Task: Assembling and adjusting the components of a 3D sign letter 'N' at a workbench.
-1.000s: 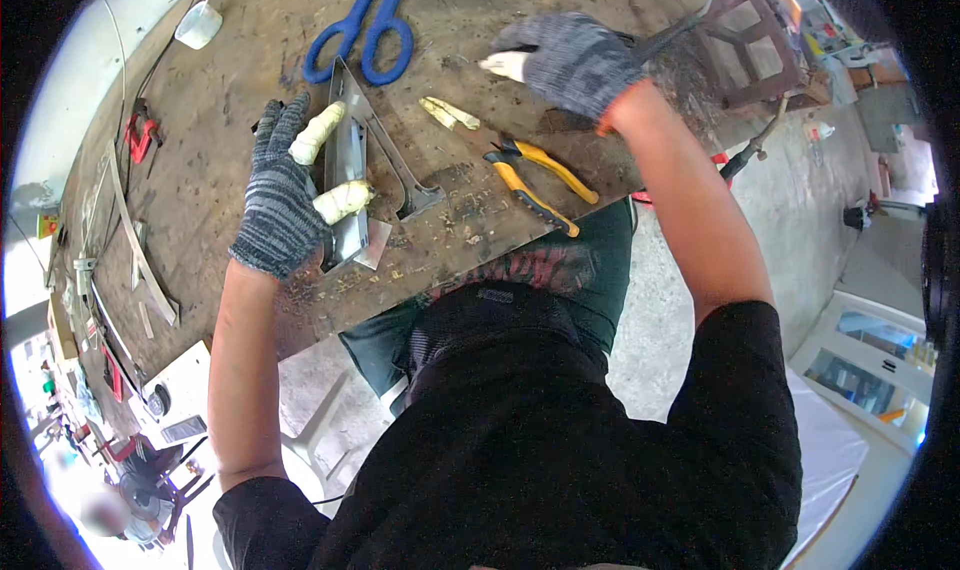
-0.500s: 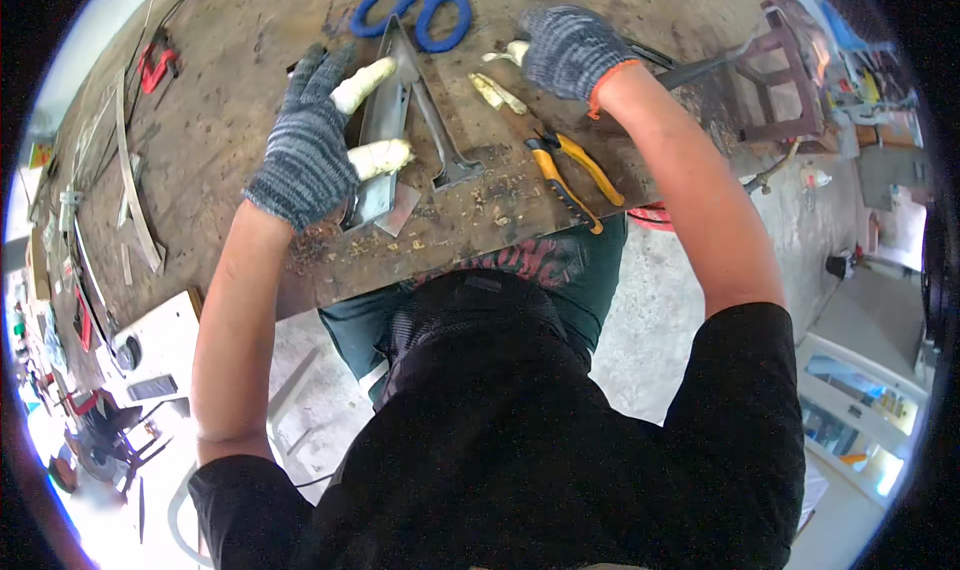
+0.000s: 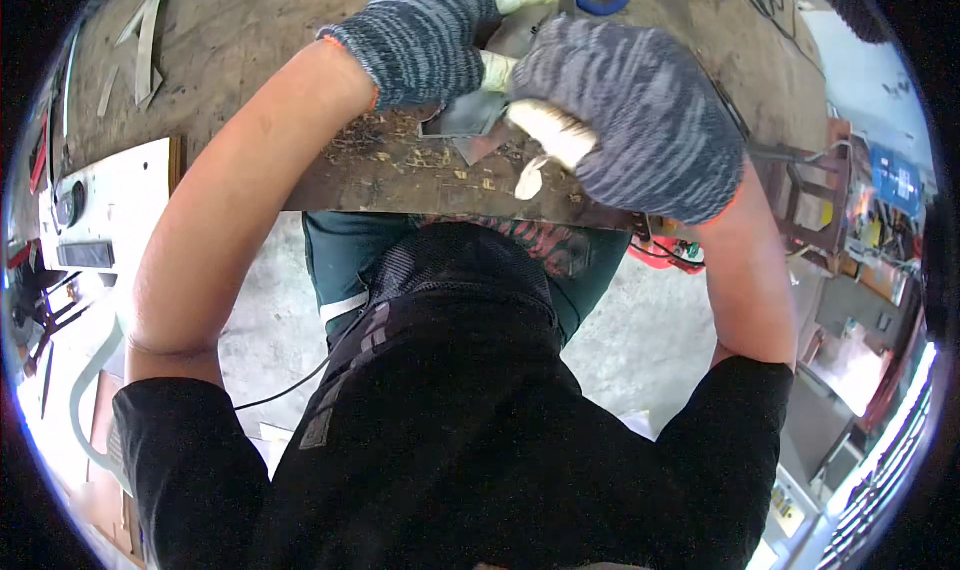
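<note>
Head view: a slip risk

The left hand (image 3: 425, 42), thumb and finger apart, was over grey metal (image 3: 460, 118) on the bench (image 3: 345, 177); weak pressure could shift it. A loose white strip (image 3: 530, 180) could snag beside the curled right hand (image 3: 640, 115), its hold unclear.

Two gloved hands (image 3: 640, 120), one workbench (image 3: 250, 30), one blue loop (image 3: 604, 8), one white board (image 3: 130, 195) and, partly hidden, perhaps two metal pieces (image 3: 467, 116).
</note>
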